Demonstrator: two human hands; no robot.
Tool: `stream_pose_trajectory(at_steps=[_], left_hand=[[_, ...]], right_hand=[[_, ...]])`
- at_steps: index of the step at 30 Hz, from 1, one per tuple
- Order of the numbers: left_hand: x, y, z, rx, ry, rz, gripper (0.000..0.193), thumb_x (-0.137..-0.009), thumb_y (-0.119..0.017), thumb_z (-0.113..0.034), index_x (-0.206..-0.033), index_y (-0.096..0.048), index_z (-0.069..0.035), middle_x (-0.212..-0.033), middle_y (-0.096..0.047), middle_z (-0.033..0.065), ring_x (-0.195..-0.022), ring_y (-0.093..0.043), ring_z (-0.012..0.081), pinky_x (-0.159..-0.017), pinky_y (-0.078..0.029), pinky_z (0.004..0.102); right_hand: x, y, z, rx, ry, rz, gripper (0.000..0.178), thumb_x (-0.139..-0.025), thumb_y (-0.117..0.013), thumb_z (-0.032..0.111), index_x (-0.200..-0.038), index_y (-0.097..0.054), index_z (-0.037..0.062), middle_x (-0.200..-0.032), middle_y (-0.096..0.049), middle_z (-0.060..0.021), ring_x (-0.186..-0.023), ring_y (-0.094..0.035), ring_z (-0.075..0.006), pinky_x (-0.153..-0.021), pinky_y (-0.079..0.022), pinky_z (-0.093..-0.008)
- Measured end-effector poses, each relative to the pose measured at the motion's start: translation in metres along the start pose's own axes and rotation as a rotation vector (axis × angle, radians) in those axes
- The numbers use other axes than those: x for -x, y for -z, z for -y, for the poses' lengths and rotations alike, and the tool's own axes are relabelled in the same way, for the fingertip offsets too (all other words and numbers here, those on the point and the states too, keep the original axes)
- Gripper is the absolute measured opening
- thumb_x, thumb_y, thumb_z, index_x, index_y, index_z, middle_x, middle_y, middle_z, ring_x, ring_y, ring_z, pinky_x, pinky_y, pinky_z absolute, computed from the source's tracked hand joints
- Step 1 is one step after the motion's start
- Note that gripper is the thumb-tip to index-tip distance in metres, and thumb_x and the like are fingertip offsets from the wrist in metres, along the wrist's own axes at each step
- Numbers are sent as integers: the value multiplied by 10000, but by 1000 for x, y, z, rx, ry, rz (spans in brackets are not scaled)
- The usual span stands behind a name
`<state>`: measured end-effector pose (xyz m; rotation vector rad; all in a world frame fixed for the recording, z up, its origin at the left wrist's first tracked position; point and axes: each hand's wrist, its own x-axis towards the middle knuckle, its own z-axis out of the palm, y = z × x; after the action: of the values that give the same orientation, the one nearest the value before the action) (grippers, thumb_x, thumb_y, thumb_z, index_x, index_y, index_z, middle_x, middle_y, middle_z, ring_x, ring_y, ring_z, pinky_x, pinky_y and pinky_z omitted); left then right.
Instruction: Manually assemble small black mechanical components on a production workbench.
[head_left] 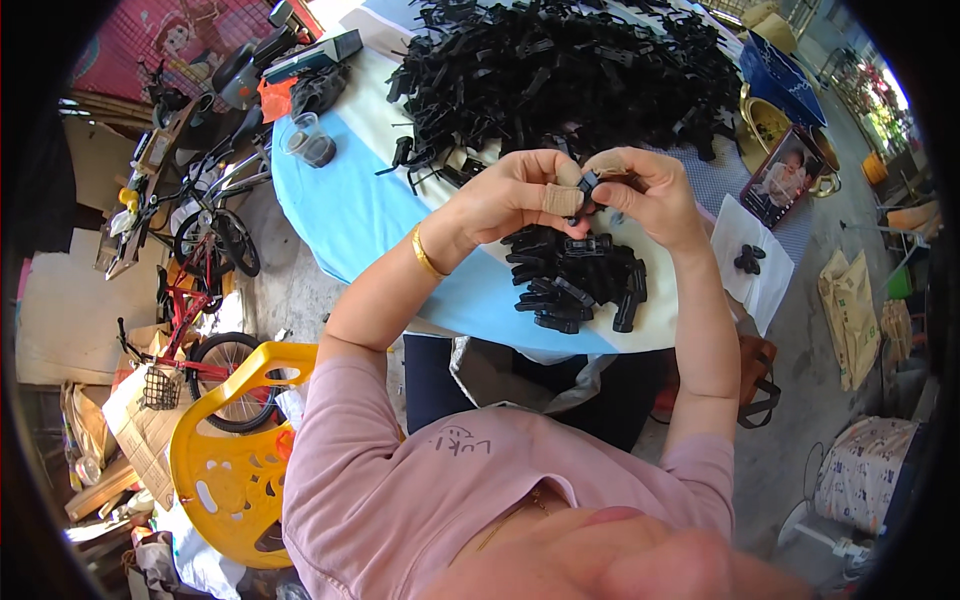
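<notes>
Above the near part of the table, my left hand (pixel 520 195) and my right hand (pixel 648 195) meet fingertip to fingertip. Between them they pinch a small black plastic part (pixel 589 184), mostly covered by the fingers. Tan tape wraps the thumb of my left hand and a finger of my right. Just below the hands lies a small group of black plastic clips (pixel 565 285), several of them side by side near the table's edge. Beyond the hands spreads a big heap of similar black parts (pixel 560 80).
A plastic cup of dark liquid (pixel 312 146) stands at the table's left. To the right are a white sheet (pixel 735 245) with small black pieces (pixel 748 259), a photo box (pixel 788 178), a gold pot (pixel 768 122) and a blue box (pixel 782 78). A yellow chair (pixel 215 440) stands at left.
</notes>
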<state>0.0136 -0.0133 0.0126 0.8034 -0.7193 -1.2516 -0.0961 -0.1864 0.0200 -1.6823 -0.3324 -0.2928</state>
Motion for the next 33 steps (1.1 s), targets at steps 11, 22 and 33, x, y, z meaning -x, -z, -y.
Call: stream_pose_trajectory(at_steps=[11,22,33], left_hand=[[-2,-14,9,-506,-453,-428,169,-791,-606,11,-930,-515,38,-886,-584,76,-832,-601,129,-744,-509,254],[-3,-12,16,-628,-526,-449,247,-787,-630,1,-1012,-536,40,-937,-604,59,-853,-569,79,-744,-487,215],[-2,-14,15,-1159,-735,-572,150,-694,-678,18,-832,-622,2,-814,-601,79,-740,-620,171,-634,-503,251]], right_hand=[[-3,-22,-6,162,-4,-279,75,-877,-523,82,-892,-552,14,-677,-490,34,-607,-429,-29,-558,-349,-157],[-3,-24,3,354,3,-233,88,-864,-540,76,-830,-570,1,-629,-523,11,-581,-467,-43,-526,-364,-178],[-4,-24,-6,271,-161,-219,93,-859,-537,82,-825,-587,11,-612,-510,26,-549,-442,-29,-492,-332,-172]])
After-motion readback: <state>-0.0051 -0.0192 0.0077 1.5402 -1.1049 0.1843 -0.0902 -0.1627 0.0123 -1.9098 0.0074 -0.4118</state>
